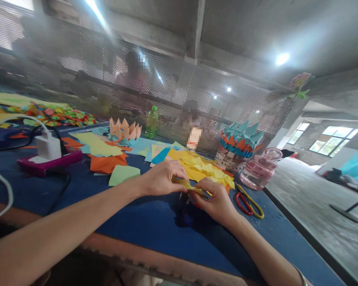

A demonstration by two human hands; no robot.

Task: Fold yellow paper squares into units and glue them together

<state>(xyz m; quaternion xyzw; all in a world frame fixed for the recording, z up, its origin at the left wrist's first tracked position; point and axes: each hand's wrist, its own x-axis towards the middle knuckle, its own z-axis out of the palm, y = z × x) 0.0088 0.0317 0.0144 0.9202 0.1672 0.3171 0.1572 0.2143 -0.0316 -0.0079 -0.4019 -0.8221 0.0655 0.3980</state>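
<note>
The left hand [161, 178] and the right hand [214, 201] sit close together, pinching a narrow folded strip of yellow paper [188, 187] between thumbs and fingers, just above the blue counter [149, 228]. Under the fingers is a small dark piece [185, 196], probably part of the same work, though shadow hides it. Just beyond lies a heap of yellow paper [199, 169]. Scissors [248, 202] with red and yellow handles rest to the right, near a pink glass jar [259, 171]. Orange paper [107, 163] and a pale green sheet [123, 174] lie to the left. Farther back stand a folded paper crown [125, 129], a green bottle [151, 122] and a woven basket [232, 159] topped with paper spikes [241, 137].
</note>
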